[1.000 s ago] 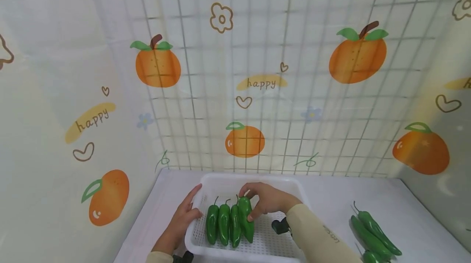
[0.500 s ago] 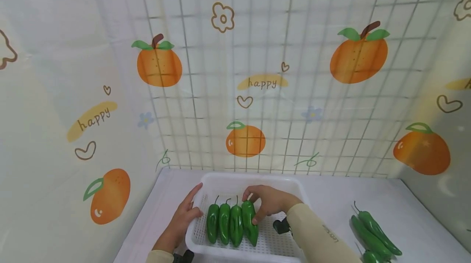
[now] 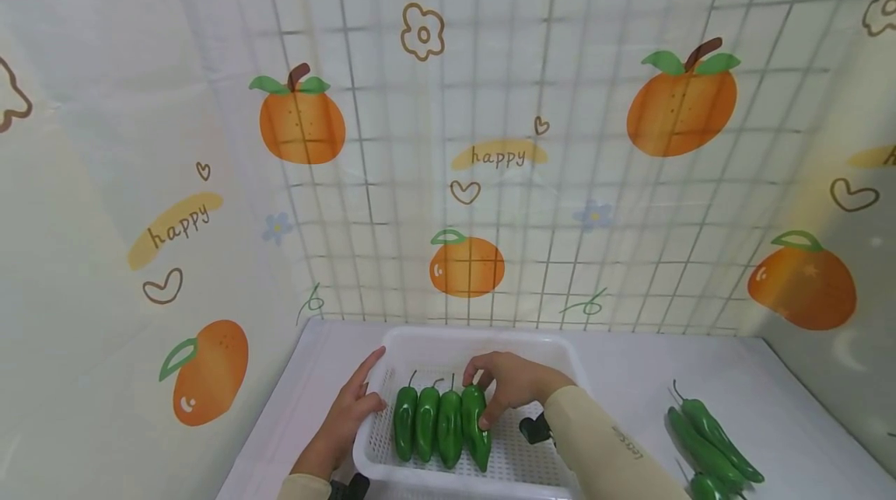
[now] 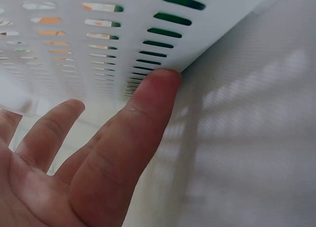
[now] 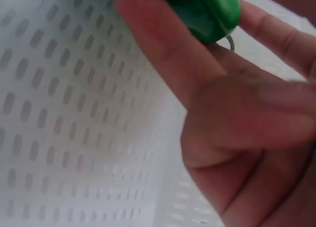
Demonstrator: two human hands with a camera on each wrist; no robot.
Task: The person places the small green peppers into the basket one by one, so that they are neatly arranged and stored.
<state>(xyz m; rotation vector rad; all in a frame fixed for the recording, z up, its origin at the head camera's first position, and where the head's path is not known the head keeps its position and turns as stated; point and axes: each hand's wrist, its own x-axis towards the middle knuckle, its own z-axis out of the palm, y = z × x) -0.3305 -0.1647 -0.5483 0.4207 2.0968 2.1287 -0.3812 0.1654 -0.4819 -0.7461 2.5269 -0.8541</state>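
Note:
A white perforated basket [image 3: 483, 340] stands on the table with a row of green chili peppers in it, stems pointing to the back. My right hand [image 3: 516, 379] pinches the rightmost green chili pepper [image 3: 474, 430] between thumb and fingers, low in the basket. In the right wrist view part of this pepper [image 5: 219, 12] shows between the fingers. Left of it lie three more peppers [image 3: 426, 424], side by side. My left hand [image 3: 344, 414] rests against the basket's left side with its fingers extended. The left wrist view shows the thumb [image 4: 148, 113] against the slotted wall [image 4: 108, 44].
On the table [image 3: 623, 407] to the right lies a small group of green chili peppers [image 3: 710, 445], partly cut off by the lower edge of the view. A white curtain [image 3: 392, 142] printed with oranges surrounds the table at the back and sides.
The right hand has moved the pinched pepper slightly right, away from its neighbour, and it now lies at the row's right end; over the last half second little differs. The left hand stays put.

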